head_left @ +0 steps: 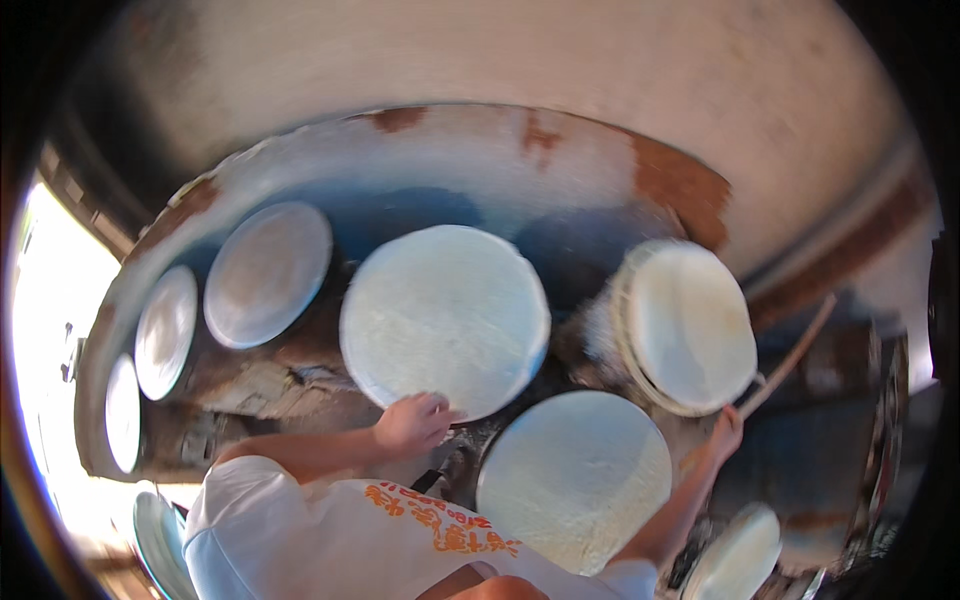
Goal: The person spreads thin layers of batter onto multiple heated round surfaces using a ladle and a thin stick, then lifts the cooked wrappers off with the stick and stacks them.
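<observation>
Hands well apart. Right hand (pixel 728 436) was closed around a thin wooden stick (pixel 795 345), which ran from the grip up and to the right, past the near right side of the tilted-looking right-hand round pan (pixel 692 325). Left hand (pixel 414 424) was at the near edge of the central round pan (pixel 445 310), fingers partly curled and blurred; could not tell whether it touched the rim or pinched anything. Central pan showed a pale, nearly smooth top. Near round pan (pixel 575 475), between the two forearms, had a pale surface with fine wrinkles toward its lower part; material not determined. To the left, three more pale round pans stood in a curving row: a larger grey-white one (pixel 268 275), a smaller one (pixel 167 333), and a narrow-looking one (pixel 123 412) at the far end. Partial pans also noted at lower left (pixel 163 550) and lower right (pixel 738 560). Behind the row ran a whitewashed ledge (pixel 450 150) with exposed reddish-brown patches. Bright light came in at the left edge. Wearer's white T-shirt (pixel 320 540) bore orange and red printing and filled the lower middle.
</observation>
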Available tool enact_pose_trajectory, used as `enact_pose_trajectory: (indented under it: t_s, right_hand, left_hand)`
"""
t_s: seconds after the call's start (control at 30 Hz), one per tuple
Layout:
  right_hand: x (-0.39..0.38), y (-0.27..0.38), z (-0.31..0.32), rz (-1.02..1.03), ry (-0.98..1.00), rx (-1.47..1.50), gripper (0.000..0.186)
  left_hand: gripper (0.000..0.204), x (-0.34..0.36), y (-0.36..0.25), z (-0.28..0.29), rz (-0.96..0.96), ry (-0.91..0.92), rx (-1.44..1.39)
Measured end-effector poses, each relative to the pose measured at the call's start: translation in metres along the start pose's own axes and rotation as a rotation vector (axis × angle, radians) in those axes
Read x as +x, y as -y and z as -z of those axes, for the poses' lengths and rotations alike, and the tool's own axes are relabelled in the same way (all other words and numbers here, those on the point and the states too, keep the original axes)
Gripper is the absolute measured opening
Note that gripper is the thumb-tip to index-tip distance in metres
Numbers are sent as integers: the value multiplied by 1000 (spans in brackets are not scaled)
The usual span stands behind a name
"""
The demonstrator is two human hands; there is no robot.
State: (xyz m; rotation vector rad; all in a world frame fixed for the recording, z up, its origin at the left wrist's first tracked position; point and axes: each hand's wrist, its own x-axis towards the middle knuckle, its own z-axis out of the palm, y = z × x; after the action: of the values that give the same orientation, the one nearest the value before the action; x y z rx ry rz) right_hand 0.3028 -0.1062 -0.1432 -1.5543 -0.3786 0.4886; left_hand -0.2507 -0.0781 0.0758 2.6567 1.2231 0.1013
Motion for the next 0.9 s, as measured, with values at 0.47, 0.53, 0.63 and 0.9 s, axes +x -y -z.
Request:
enact_pose_trajectory:
  t_s: [0.47,0.53,0.63,0.9]
  right_hand:
    - [-566,59,-208,-265,1588,-307,18]
    - [-631,47,-217,-334,1740,-316,16]
    - [-701,36,-240,-252,1906,-430,16]
    - [-957,29,-339,1157,2308,-78,54]
  left_hand:
    - [48,-453,17,-154,1501,-215,-339]
    - [46,-543,60,-152,1699,-496,-145]
    - [46,-651,129,-159,2080,-834,-167]
    - [49,-765,240,-238,2258,-1302,-920]
